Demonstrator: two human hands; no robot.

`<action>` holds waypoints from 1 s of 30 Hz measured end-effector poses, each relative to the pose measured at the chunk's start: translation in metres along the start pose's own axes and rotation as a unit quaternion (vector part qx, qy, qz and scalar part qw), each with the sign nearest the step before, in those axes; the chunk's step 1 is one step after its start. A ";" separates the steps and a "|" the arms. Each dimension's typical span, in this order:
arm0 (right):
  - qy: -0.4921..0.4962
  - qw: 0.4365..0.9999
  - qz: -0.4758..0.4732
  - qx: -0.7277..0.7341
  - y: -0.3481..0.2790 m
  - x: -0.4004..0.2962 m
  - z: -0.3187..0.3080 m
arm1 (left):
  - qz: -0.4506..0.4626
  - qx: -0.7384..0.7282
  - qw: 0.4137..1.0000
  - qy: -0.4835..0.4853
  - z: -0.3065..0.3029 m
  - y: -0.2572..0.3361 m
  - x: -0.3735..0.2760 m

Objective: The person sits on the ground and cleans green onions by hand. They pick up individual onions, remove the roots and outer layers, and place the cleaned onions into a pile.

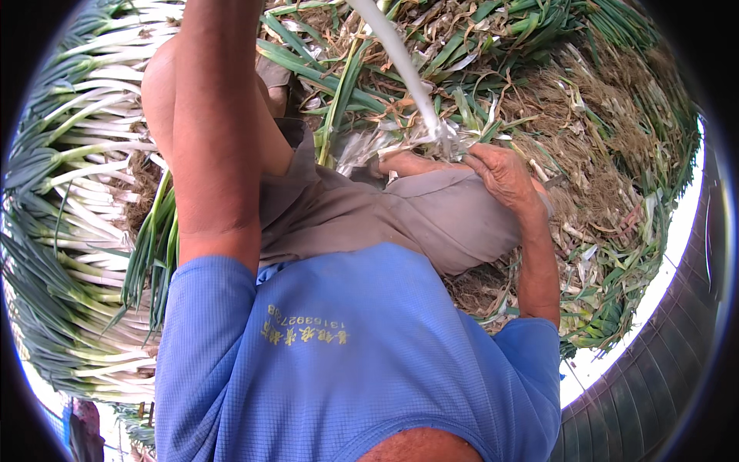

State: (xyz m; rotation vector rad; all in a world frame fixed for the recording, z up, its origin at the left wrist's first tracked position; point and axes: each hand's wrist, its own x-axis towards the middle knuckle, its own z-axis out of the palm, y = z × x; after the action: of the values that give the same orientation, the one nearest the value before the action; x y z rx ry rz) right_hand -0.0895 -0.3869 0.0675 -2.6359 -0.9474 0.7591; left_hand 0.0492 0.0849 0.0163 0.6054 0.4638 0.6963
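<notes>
My left arm (216,127) reaches up past the top edge, and its hand is out of view. A blurred white stalk of a large green onion (398,49) slants down from the top edge; its upper end is cut off. The stalk's lower end meets whitish, blurred shreds of skin and root (441,136) between my legs. Just right of these, my right hand (502,173) is over my bent right knee with fingers curled. Whether its fingertips pinch a strip of skin cannot be made out.
Cleaned green onions (98,167) are stacked along the left, white stems inward. Unpeeled ones with brown roots (577,127) are heaped on the right. Torn leaves and dry skins (456,46) litter the ground ahead. A dark gridded surface (652,369) curves along the lower right.
</notes>
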 end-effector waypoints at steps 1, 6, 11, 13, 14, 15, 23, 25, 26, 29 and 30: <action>0.010 1.000 0.014 0.019 0.007 -0.004 0.003 | 0.004 -0.009 1.000 -0.002 -0.001 0.003 0.005; 0.044 0.994 0.093 0.030 0.023 -0.007 -0.009 | 0.011 -0.030 0.999 -0.004 -0.011 0.011 0.018; 0.020 0.976 0.196 -0.097 0.079 -0.022 -0.007 | 0.017 -0.051 0.999 0.000 -0.019 0.019 0.027; 0.040 0.966 0.219 -0.132 0.087 -0.026 -0.004 | 0.014 -0.053 0.998 0.008 -0.019 0.016 0.023; 0.072 0.963 0.208 -0.154 0.090 -0.029 -0.002 | 0.010 -0.050 0.999 0.004 -0.019 0.015 0.023; 0.104 0.959 0.198 -0.176 0.092 -0.032 0.000 | 0.006 -0.047 0.999 -0.001 -0.021 0.014 0.024; 0.229 0.968 0.049 0.090 -0.025 0.032 0.001 | -0.054 -0.038 0.998 -0.021 -0.037 0.011 0.036; 0.290 0.955 -0.050 0.041 -0.051 0.044 0.010 | -0.026 0.006 0.999 0.040 -0.031 0.014 0.027; 0.232 0.973 -0.009 0.003 -0.065 0.047 0.009 | -0.041 -0.024 0.999 0.017 -0.041 0.017 0.030; 0.216 0.972 0.013 -0.093 -0.064 0.057 0.036 | -0.039 -0.005 0.999 0.000 -0.043 0.009 0.027; 0.226 0.968 0.013 -0.107 -0.063 0.058 0.039 | -0.040 0.001 0.999 0.000 -0.048 0.008 0.028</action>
State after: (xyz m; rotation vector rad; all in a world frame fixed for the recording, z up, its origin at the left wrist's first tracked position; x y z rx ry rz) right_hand -0.1053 -0.2996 0.0366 -2.8238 -0.8999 0.0414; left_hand 0.0367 0.1265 -0.0187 0.5856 0.4867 0.6210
